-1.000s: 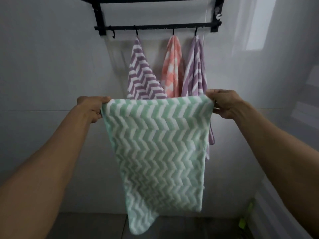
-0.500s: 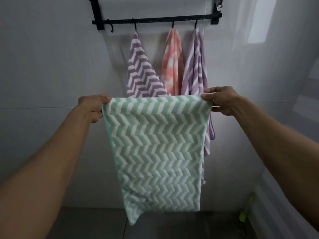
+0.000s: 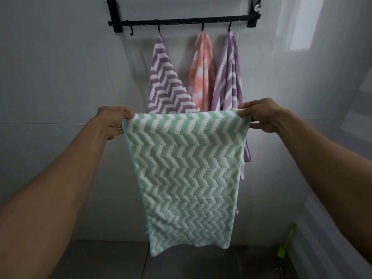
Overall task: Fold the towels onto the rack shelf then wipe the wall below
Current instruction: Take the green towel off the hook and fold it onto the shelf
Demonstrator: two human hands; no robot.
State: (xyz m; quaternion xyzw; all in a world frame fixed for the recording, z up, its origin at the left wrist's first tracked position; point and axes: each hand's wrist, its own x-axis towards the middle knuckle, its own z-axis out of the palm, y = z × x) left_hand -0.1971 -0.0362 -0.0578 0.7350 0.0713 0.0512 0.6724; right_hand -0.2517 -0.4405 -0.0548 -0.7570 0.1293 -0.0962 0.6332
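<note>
Before wall rack (image 3: 181,22), left hand (image 3: 112,121) and right hand (image 3: 259,115) still pinch green towel (image 3: 187,174) corners; towel now hangs straighter.

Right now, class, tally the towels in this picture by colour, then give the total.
Green and white towel, held up by the left hand and the right hand: 1
Purple and white towels, one on a rack hook and one on another: 2
Orange and white towel on a hook: 1
Total: 4 towels

Green-white chevron towel (image 3: 187,174); purple-white chevron towel (image 3: 165,81); black rack (image 3: 183,22).
</note>
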